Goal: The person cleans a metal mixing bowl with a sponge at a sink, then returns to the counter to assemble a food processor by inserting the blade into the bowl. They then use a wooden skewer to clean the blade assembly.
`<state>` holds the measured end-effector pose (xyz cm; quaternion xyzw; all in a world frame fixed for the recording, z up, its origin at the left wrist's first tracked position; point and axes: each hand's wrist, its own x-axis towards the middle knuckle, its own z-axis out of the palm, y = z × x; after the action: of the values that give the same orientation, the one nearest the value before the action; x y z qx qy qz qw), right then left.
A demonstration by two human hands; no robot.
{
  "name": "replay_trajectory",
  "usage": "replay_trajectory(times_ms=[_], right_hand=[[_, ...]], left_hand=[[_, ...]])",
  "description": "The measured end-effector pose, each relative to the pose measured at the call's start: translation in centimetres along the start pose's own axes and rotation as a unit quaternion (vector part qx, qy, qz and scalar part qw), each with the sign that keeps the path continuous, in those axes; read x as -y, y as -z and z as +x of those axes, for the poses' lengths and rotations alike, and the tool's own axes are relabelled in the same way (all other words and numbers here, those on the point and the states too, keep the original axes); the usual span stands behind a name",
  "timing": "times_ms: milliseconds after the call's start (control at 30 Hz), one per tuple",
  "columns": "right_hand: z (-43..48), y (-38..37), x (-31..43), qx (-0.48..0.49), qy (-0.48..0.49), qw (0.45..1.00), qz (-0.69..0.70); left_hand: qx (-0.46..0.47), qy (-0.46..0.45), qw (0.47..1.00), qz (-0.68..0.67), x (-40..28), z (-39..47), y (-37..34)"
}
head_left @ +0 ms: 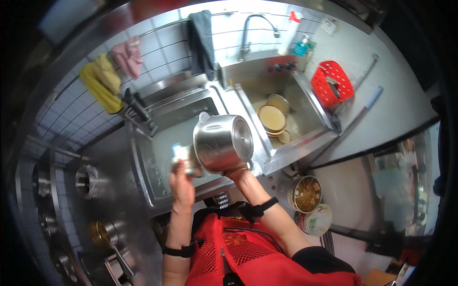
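Observation:
A metal pot [220, 143] is tipped on its side over the edge between two steel sinks, its base to the right. My right hand [238, 173] grips the pot's lower rim. To the left of the pot's mouth, my left hand [182, 182] holds a small blurred white and dark object [184, 159], whose kind I cannot tell. Beneath both hands lies the left sink [137, 171] with cloudy water [164, 143]. Stacked bowls [272, 118] sit in the right sink [315, 118].
A red plastic basket [331, 84] and a blue-handled tool [374, 96] lie on the right counter. A faucet [245, 39] rises behind the right sink. Cloths [202, 39] hang on the wall rail. A bucket of food scraps [307, 195] stands below at right. Pans [98, 232] are at lower left.

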<state>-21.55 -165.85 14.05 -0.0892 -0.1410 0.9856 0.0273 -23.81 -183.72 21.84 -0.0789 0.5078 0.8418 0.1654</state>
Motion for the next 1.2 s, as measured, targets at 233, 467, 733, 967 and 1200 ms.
replay_trajectory(times_ms=[233, 467, 733, 967, 1200], right_hand=[[-1.3, 1.3, 0.4, -0.142, -0.089, 0.923, -0.345], [-3.3, -4.0, 9.2, -0.070, -0.041, 0.835, -0.544], [-6.4, -0.8, 7.6, -0.198, -0.118, 0.864, -0.448], [-7.1, 0.9, 6.0, -0.150, -0.181, 0.873, -0.427], [-5.7, 5.2, 1.2, -0.140, -0.177, 0.751, -0.620]], left_hand=[[0.088, -0.061, 0.991, 0.082, 2.0, -1.8, -4.6], [0.241, -0.392, 0.626, 0.630, 4.9, -2.1, -5.5], [0.493, -0.029, 0.609, 0.621, 3.9, -1.6, -3.8], [0.432, -0.092, 0.373, 0.816, 6.9, 0.7, 1.7], [0.496, 0.058, 0.693, 0.520, 14.5, -0.8, 5.3]])
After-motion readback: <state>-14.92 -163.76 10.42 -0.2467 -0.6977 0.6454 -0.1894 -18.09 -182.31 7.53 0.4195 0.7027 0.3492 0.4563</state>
